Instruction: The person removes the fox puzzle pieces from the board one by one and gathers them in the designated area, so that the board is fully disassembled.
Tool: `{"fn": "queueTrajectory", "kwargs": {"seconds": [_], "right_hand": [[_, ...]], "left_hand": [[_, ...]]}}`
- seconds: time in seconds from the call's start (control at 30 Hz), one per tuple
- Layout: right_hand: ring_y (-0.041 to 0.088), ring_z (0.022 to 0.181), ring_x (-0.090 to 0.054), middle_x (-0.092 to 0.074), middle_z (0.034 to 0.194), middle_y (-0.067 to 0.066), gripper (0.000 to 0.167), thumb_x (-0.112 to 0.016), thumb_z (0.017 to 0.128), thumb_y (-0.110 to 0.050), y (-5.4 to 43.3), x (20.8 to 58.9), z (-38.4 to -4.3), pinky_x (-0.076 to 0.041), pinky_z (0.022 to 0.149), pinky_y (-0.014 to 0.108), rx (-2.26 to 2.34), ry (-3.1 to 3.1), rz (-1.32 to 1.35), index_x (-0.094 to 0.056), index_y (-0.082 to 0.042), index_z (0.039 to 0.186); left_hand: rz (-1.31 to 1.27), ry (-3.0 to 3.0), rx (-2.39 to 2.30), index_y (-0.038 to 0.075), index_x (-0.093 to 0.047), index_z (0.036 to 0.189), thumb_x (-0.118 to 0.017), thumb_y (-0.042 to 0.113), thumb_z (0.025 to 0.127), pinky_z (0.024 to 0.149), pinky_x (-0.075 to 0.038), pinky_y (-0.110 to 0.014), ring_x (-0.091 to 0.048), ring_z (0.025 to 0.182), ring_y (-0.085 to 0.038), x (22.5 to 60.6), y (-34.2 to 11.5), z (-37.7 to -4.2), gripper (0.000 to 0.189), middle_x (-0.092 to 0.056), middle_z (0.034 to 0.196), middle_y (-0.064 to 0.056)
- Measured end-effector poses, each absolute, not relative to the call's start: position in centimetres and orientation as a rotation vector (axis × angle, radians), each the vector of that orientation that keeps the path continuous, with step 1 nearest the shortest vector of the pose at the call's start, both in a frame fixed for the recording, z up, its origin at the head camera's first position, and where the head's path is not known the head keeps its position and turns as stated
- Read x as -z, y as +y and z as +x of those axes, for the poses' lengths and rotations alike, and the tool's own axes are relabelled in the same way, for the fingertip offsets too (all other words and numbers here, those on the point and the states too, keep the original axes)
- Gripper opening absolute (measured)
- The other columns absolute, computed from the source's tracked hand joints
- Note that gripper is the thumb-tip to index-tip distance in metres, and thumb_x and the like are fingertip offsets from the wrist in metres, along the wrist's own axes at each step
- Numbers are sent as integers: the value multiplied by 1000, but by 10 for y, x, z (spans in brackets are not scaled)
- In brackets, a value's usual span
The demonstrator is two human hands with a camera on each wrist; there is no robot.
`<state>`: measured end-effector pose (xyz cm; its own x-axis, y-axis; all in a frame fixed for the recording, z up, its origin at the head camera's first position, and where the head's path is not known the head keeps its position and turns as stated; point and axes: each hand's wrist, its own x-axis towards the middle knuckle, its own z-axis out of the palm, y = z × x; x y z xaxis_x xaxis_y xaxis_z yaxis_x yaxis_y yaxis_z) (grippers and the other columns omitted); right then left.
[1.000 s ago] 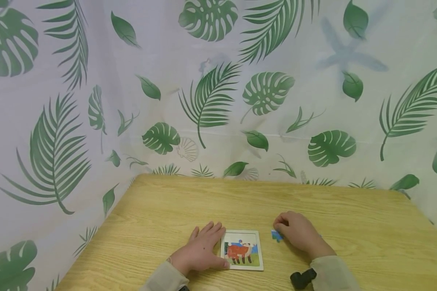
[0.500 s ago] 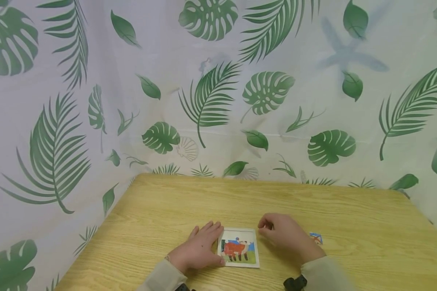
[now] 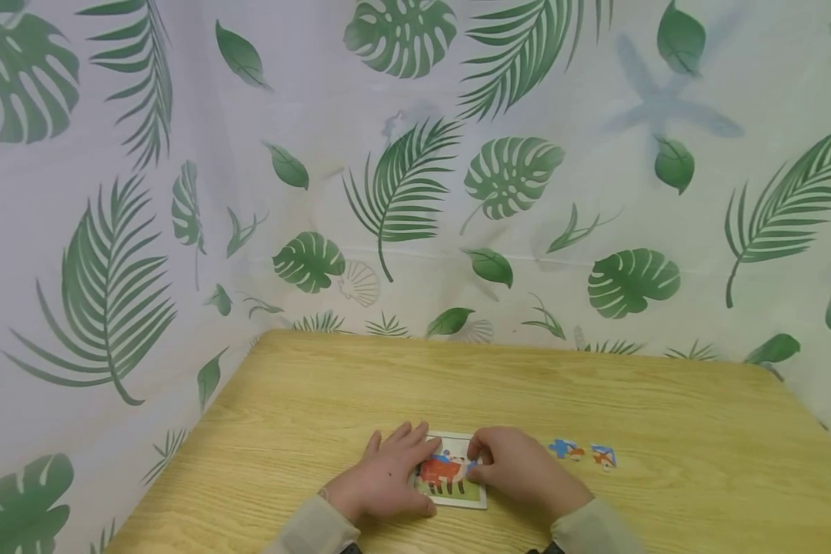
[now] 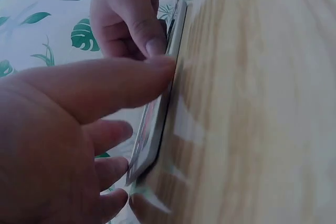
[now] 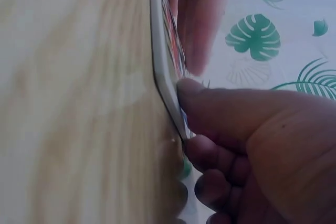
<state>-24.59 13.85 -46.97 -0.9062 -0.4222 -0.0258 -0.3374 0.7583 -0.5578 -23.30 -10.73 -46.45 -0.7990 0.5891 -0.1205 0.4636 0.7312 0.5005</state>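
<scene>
A small jigsaw puzzle (image 3: 442, 471) with a red and white animal on blue and green lies in a white frame (image 3: 457, 503) on the table. Across the frame's left side rests my left hand (image 3: 386, 475), fingers spread, its thumb at the near edge. In the left wrist view that thumb lies straight along the frame's edge (image 4: 157, 140). My right hand (image 3: 529, 471) is over the frame's right side, thumb and fingertips pinching a small puzzle piece, mostly hidden, with a blue bit showing. The right wrist view has the right thumb (image 5: 210, 98) against the tray's inner side.
Two groups of loose puzzle pieces, a blue and orange one (image 3: 565, 449) and another with an orange animal (image 3: 604, 458), lie right of the right hand. The wood-grain table (image 3: 360, 385) reaches back to a leaf-printed curtain (image 3: 415, 192).
My right hand has picked up a blue and green piece from the table and carried it left onto the puzzle. The frame has shifted slightly left; my left hand stays on it.
</scene>
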Motion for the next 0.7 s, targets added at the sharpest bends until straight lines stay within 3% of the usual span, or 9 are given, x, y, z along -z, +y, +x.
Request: {"fn": "queueTrajectory", "kwargs": {"seconds": [0.17,0.4,0.7], "right_hand": [[11,62,-48,-53,70,-6,15,-80,88,-27,133,471,-244,-41,60,32,854,2831,-604,-67,-19,90],[11,62,-49,-54,70,-6,14,-78,89,-25,133,472,-245,-41,59,31,876,2824,-571,-66,-18,90],[13,63,-48,-53,72,-3,17,-78,90,-25,134,475,-246,-40,59,31,927,2793,-567,-63,-18,91]], "left_hand": [[837,2656,-632,31,-45,155,-76,50,85,114,-6,-70,-13,153,-33,466,-106,-233,79,-21,167,-7],[814,2660,-647,31,-48,153,-70,52,90,114,-5,-70,-13,154,-31,467,-105,-233,70,-22,167,-7],[812,2669,-660,30,-49,152,-72,52,89,114,-6,-69,-15,153,-33,470,-104,-235,71,-23,166,-6]]}}
